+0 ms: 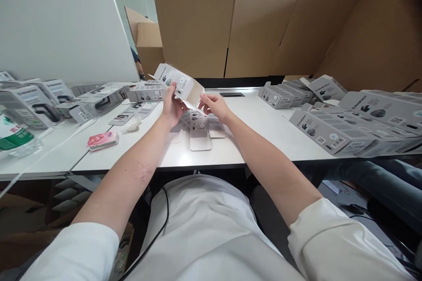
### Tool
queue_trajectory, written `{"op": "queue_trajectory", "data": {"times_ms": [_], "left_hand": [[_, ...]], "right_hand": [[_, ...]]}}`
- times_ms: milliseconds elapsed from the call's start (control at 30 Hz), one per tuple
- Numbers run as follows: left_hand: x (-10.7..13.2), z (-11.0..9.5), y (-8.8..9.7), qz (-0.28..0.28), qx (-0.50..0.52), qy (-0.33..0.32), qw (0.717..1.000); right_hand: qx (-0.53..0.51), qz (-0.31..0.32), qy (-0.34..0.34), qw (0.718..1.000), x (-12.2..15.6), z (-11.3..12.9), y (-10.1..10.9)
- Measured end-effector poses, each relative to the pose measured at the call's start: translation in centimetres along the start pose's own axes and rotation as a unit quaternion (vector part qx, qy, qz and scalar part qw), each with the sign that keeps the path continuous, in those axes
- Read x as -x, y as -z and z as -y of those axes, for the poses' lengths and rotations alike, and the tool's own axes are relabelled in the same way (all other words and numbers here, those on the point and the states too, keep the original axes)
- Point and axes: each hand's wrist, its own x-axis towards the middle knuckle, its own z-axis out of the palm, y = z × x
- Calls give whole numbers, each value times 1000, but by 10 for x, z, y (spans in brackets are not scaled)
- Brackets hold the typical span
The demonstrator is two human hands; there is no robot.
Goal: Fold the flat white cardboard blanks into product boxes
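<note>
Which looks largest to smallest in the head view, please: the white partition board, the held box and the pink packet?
1. white partition board
2. held box
3. pink packet
The board stands farthest back yet looks largest, so nearness does not blur this order.

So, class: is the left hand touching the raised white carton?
Touching. The head view shows the left hand clasping the white carton at its near end, with no gap.

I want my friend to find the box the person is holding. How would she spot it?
Find the white table in front of the big brown cardboard sheets. Above its middle, the left hand and right hand hold one small grey-and-white box. Unlike the boxes lying in rows on either side, it is lifted up and tilted.
</note>
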Motion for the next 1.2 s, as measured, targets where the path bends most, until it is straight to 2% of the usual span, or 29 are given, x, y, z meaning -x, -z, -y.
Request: {"op": "queue_trajectory", "data": {"times_ms": [200,467,667,867,1000,1200], "left_hand": [[-3,2,6,34,32,29,998],[-2,8,4,59,7,31,998],[0,9,4,98,-8,85,992],[1,10,3,64,-5,85,994],[0,11,4,69,9,109,992],[-1,16,6,52,-44,65,996]], "right_hand": [[13,-3,10,1000,-2,-2,-1],[15,1,-7,1000,-2,0,-4],[25,-18,-27,999,-2,1,-4],[29,-25,-27,999,-1,2,-5],[29,-28,-35,999,-2,3,-5],[31,-36,-45,998,-3,2,-5]]}}
